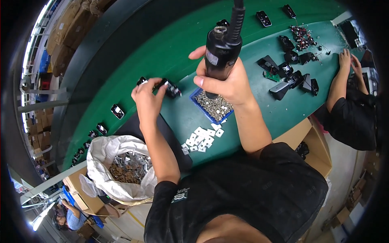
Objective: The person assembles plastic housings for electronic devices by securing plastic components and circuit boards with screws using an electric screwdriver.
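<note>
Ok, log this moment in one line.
left hand: at small black casing; right hand: gripping black cylindrical corded tool; nearby: blue rectangular tray, silvery metal parts

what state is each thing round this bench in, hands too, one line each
Right hand, closed around the power tool
Power tool, held, cord end up
Left hand, at a black housing, hold unclear
Blue tray, open, filled with small metal parts
White pieces, loose, heaped
White sack, open, holding metal pieces
Green circuit board, exposed
</note>
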`<move>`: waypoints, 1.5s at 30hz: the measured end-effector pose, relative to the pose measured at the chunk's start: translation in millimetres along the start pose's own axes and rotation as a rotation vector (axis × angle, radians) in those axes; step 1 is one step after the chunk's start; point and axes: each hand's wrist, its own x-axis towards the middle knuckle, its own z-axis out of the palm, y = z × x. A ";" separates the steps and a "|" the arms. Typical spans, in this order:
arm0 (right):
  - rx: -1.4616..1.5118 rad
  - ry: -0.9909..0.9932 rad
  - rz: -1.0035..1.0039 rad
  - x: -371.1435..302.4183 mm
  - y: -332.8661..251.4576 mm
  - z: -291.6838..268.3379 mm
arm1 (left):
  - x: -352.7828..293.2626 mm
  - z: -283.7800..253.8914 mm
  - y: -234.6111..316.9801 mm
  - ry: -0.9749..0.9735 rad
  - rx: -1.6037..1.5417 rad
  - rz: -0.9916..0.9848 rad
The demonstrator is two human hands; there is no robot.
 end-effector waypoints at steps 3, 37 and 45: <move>-0.053 -0.014 -0.028 1.3 0.4 0.2 | -41.9 15.7 -0.8 -0.172 -0.097 -0.059; 0.056 -0.124 -0.207 -15.4 -9.4 6.6 | -79.3 37.1 74.7 0.238 -0.440 0.194; 0.075 -0.179 -0.194 -13.7 -4.9 7.1 | -79.2 34.0 70.8 0.246 -0.453 0.166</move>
